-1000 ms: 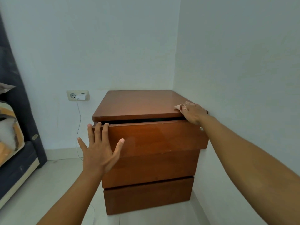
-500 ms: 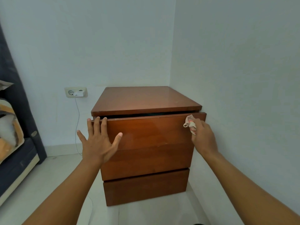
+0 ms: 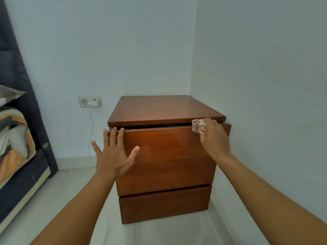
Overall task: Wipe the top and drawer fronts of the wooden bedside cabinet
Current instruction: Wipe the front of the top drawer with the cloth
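Wooden bedside cabinet (image 3: 164,156) sits in the room corner, right side close to the wall, 3 drawers stacked. Top drawer front (image 3: 168,142) is pulled out a bit, w/ a dark gap under the cabinet top (image 3: 164,108). Right hand (image 3: 215,138) is clamped on a crumpled light cloth w/ red marks (image 3: 199,127), pressing it on the upper right corner of that top drawer front, just below the top's edge. Left hand (image 3: 114,154) is spread, fingers apart, palm flat vs. the left end of the same front, fingertips at its upper edge. Wall socket w/ white plug (image 3: 90,102) is left of the cabinet, cable hanging down to the floor. Bed w/ patterned bedding (image 3: 16,137) at far left.
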Available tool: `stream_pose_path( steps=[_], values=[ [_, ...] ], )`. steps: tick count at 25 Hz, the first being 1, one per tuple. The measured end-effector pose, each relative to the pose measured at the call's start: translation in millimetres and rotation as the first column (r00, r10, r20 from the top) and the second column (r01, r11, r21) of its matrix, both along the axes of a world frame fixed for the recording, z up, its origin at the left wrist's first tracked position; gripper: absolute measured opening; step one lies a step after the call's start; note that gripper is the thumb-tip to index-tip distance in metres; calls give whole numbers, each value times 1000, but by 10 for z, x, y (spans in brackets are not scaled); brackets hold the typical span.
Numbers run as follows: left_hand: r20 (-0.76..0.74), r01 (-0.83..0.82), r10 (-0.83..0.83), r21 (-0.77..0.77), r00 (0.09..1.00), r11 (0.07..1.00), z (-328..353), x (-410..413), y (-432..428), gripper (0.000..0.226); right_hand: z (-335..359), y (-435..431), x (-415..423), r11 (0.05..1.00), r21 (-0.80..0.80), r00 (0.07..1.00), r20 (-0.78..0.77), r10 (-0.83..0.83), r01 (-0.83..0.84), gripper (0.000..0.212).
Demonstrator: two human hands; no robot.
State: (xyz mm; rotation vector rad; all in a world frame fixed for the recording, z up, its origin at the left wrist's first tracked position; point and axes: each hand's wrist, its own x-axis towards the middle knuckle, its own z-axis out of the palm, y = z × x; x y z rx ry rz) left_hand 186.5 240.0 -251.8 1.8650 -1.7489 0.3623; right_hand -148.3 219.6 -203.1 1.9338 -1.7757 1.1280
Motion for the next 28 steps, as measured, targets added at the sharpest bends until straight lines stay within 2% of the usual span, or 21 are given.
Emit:
stream_pose_path(
  steps=[3, 7, 9, 11, 15, 23, 28],
  values=[
    [3, -17, 17, 6, 1000, 1000, -19, -19, -5, 96, -154, 110, 154, 992, 37, 969, -214, 124, -119, 32],
    [-60, -30, 28, -47, 998, 998, -185, -112, 81, 88, -494, 117, 396, 979, 197, 954, -282, 100, -45, 87],
    [-48, -40, 39, -37, 998, 999, -295, -132, 107, 86, -581, 62, 454, 968, 251, 945, -316, 83, -1, 100],
    [-32, -44, 44, -6, 999, 999, -334, -97, 68, 85, -592, 31, 479, 958, 287, 940, -331, 80, 19, 102],
    [-11, -50, 51, 36, 999, 998, -244, 18, -23, 82, -507, -15, 522, 949, 314, 936, -335, 109, 2, 90],
    [36, -62, 54, 247, 998, 967, 75, 195, -259, 80, -247, -199, 738, 926, 375, 960, -268, 78, 29, 98],
    [-21, -1, 5, 219, 1000, 976, -149, 226, -232, 79, -487, -175, 787, 932, 363, 974, -207, 97, -16, 86]
  ],
)
